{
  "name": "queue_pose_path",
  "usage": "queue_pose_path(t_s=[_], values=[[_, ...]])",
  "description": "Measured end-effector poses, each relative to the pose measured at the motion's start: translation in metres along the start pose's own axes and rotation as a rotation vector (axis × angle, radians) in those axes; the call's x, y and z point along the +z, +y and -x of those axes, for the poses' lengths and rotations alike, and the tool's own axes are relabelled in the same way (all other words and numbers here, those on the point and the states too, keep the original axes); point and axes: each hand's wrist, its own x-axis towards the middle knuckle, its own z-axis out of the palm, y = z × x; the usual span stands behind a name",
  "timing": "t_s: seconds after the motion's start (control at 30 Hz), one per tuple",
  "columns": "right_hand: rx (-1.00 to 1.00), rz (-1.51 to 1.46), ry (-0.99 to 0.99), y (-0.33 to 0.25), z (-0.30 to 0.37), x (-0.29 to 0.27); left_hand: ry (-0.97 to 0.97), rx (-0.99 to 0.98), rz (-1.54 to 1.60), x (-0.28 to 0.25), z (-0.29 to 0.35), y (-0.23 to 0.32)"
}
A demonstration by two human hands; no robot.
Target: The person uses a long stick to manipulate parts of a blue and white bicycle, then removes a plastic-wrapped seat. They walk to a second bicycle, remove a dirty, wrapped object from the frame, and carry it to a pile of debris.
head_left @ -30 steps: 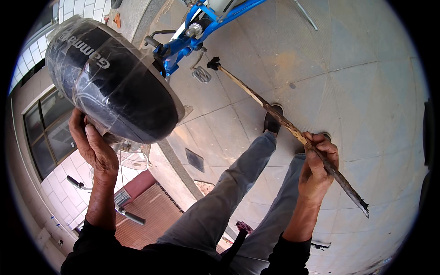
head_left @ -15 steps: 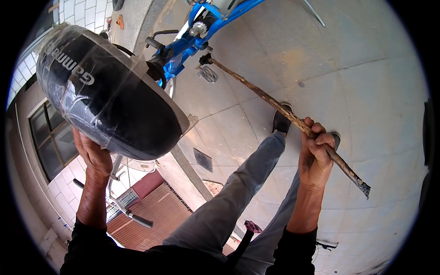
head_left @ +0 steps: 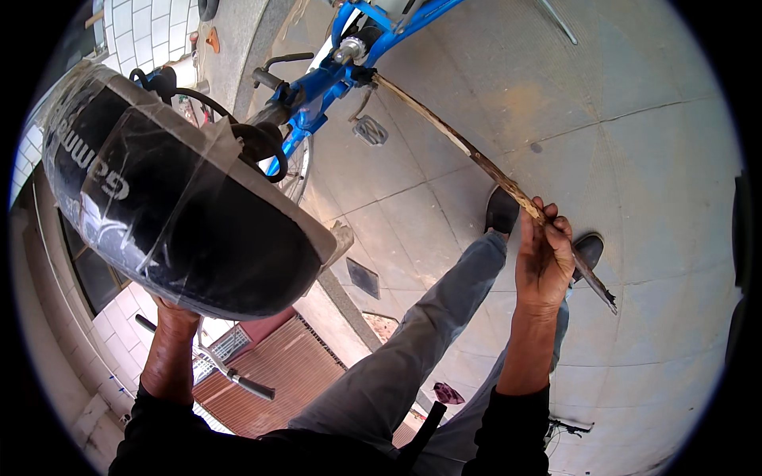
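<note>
A wide black bicycle saddle (head_left: 214, 230) wrapped in clear plastic fills the left of the view. Against its lower edge my left hand (head_left: 176, 312) holds the saddle, its fingers hidden behind it. My right hand (head_left: 544, 258) is closed around a long, rough wooden stick (head_left: 444, 139), with dark smudges on the palm. The stick slants up and left, and its blackened far end meets the blue bicycle frame (head_left: 313, 91) near the pedal crank; whether it touches cannot be made out. Its frayed near end sticks out past my hand.
A pedal (head_left: 371, 131) hangs below the frame. My shoes (head_left: 502, 210) stand on a grey tiled floor (head_left: 651, 198). A handlebar grip (head_left: 254, 387) shows at lower left, near a brown ribbed panel (head_left: 266, 361). A dark square plate (head_left: 363, 278) lies by a raised edge.
The stick's black end has shifted up from beside the pedal to the blue frame, and less stick extends past my right hand. The saddle appears lower and further left, covering more of my left hand.
</note>
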Motion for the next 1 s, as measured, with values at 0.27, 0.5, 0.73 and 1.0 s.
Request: queue_pose_path(t_s=[0.27, 0.5, 0.73, 1.0], values=[[0.079, -0.116, 0.13, 0.02, -0.006, -0.024, 0.048, 0.105, -0.077, 0.003, 0.0, 0.007], [0.107, -0.149, 0.169, 0.034, -0.013, -0.034, 0.043, 0.114, -0.071, 0.005, 0.002, 0.005], [0.124, -0.165, 0.209, 0.055, -0.015, -0.041, 0.035, 0.126, -0.073, 0.009, 0.002, 0.005], [0.164, -0.231, 0.282, 0.08, -0.001, -0.041, 0.036, 0.135, -0.076, 0.01, 0.002, 0.005]])
